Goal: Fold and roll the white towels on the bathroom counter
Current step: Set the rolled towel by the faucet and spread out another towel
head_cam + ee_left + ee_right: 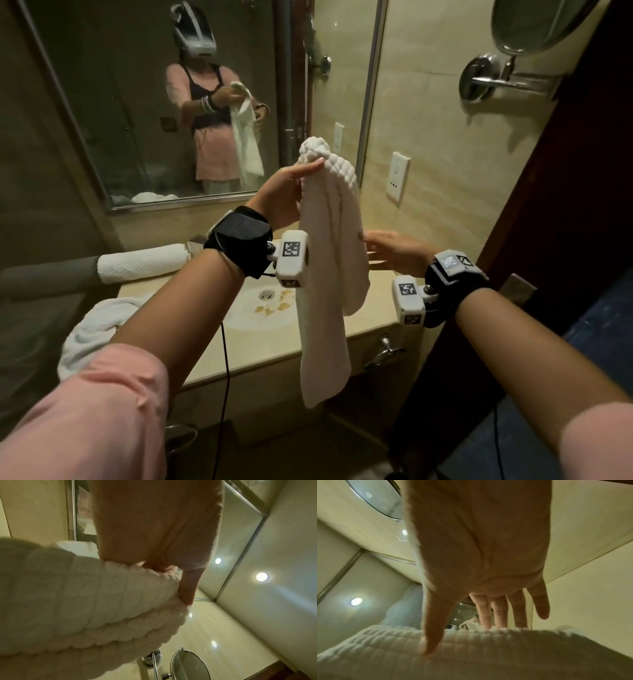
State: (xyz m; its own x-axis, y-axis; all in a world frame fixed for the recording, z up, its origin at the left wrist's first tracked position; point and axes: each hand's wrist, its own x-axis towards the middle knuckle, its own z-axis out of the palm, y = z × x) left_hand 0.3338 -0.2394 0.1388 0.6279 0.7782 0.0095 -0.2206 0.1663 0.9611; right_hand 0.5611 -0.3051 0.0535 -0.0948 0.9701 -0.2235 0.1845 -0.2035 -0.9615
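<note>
Left hand [286, 192] fingers pinching hanging white towel [329, 260], no legible writing

The counter [260, 349] in front of me is beige stone with a pale oval basin [260, 308] sunk into it. The basin has a metal drain [266, 294] near its back, and yellow-brown blotches [274, 305] lie on the bowl beside the drain. On the counter's back left, close to the wall under the mirror, lies one rolled white towel [144, 262], its long axis running left to right. Nearer to me, at the counter's left front, sits a loose crumpled white towel [92, 329], partly hidden by my left forearm. A chrome lever handle [385, 353] sticks out from the counter's front face on the right.
</note>
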